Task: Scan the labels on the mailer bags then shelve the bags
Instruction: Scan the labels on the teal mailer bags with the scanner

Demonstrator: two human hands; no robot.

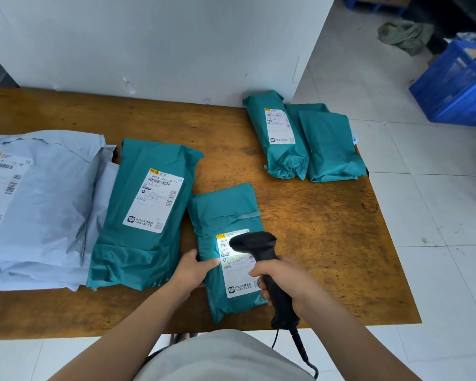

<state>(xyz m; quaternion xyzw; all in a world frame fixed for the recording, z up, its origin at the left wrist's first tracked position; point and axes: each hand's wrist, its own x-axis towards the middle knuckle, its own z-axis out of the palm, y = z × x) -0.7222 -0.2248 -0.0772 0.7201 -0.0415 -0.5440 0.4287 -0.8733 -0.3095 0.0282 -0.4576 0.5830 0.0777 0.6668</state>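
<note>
A small teal mailer bag (226, 213) lies near the front edge of the wooden table (327, 229). My left hand (191, 270) grips its left edge, thumb on top. My right hand (283, 279) is closed around a black barcode scanner (256, 243), held just above the bag's white label (238, 273), where a bright light patch falls. A larger teal bag (138, 237) with a label lies to the left. Two more teal bags (283, 149) (331, 149) rest at the far right corner.
A stack of pale blue-grey mailer bags (47, 204) covers the table's left end. A white wall (160, 42) backs the table. On the tiled floor to the right stand a blue crate (451, 89) and a green sack (404, 34). The scanner's coiled cable (302, 350) hangs down.
</note>
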